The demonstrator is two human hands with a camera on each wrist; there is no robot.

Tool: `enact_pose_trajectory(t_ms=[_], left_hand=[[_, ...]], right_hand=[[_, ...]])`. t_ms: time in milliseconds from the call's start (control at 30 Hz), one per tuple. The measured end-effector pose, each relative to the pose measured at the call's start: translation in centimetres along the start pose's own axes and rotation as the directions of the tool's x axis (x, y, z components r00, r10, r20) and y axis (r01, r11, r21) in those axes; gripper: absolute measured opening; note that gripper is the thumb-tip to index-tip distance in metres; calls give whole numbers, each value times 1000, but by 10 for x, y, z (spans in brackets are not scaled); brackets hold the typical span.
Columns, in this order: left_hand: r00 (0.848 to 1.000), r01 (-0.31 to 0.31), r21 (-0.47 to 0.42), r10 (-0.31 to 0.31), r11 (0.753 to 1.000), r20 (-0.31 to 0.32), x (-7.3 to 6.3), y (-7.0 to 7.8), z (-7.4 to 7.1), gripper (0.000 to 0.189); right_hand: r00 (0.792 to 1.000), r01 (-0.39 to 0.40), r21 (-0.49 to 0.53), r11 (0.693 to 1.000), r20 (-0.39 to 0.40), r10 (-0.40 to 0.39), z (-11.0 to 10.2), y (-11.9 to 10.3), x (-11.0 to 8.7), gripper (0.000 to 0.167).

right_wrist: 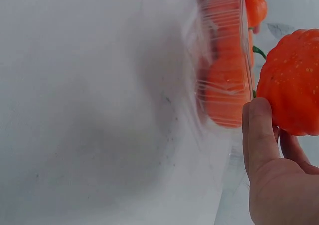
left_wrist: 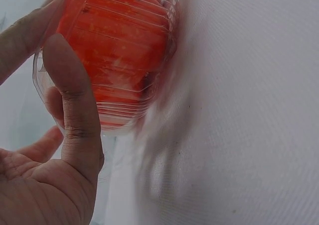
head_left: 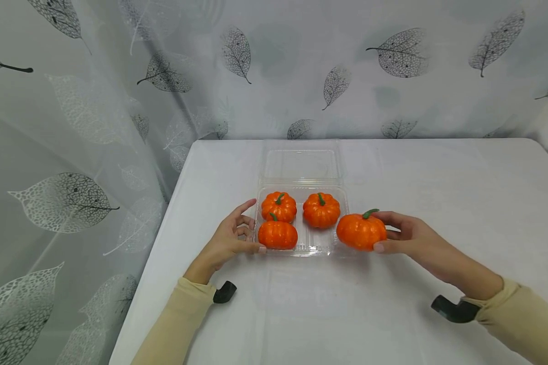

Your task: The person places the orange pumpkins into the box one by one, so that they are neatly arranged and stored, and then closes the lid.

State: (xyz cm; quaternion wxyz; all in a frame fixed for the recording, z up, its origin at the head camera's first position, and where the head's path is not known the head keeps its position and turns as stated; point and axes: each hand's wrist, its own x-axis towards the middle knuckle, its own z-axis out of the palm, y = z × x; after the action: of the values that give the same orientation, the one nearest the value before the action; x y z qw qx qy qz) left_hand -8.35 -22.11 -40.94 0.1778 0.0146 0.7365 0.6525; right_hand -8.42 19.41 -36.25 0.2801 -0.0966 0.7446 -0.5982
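A clear plastic clamshell container [head_left: 311, 242] lies open on the table with its lid [head_left: 301, 163] folded back. Inside are three small orange pumpkins: one at back left [head_left: 278, 205], one at front left [head_left: 277, 235] and one at back right [head_left: 321, 210]. My left hand [head_left: 232, 235] holds the container's left side, thumb at the front corner. In the left wrist view, its thumb [left_wrist: 75, 100] presses the clear wall. Another pumpkin [head_left: 361, 232], with a green stem, is held by my right hand [head_left: 408, 237] between thumb and fingers, above the container's front right corner.
The table [head_left: 438, 177] has a white cover. Behind it and along the left hangs a pale curtain [head_left: 283, 61] printed with leaves. Black curved pieces stick out from both sleeves, at the left wrist [head_left: 225, 292] and the right wrist [head_left: 455, 309].
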Motion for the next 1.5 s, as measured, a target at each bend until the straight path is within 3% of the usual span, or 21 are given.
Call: enact_pose_trajectory(t_ms=[567,900,1100,1233,1333,1500], left_hand=[[1000,4,-5,-4,1000,-5,-1,0,0,112],[1000,-3,-8,3,1000,-1,-1,-1,-1,112],[1000,-7,-3,7,1000,1,0,-1,-1,111],[1000,-4,-2,4,1000,1,0,-1,0,111],[1000,0,-3,0,1000,1,-1,0,0,112],[1000,1,4,-1,1000,-1,-1,0,0,112]], right_hand=[[996,39,74,996,72,-45,13,-13,6,59],[996,82,90,993,33,-86,24,-17,15,49],[997,65,-74,995,-39,-68,30,-18,18,48],[995,47,-194,980,-73,-63,35,-19,19,53],[991,58,-308,950,-94,-91,39,-20,20,56],[983,67,-482,874,-120,-141,46,-20,22,59]])
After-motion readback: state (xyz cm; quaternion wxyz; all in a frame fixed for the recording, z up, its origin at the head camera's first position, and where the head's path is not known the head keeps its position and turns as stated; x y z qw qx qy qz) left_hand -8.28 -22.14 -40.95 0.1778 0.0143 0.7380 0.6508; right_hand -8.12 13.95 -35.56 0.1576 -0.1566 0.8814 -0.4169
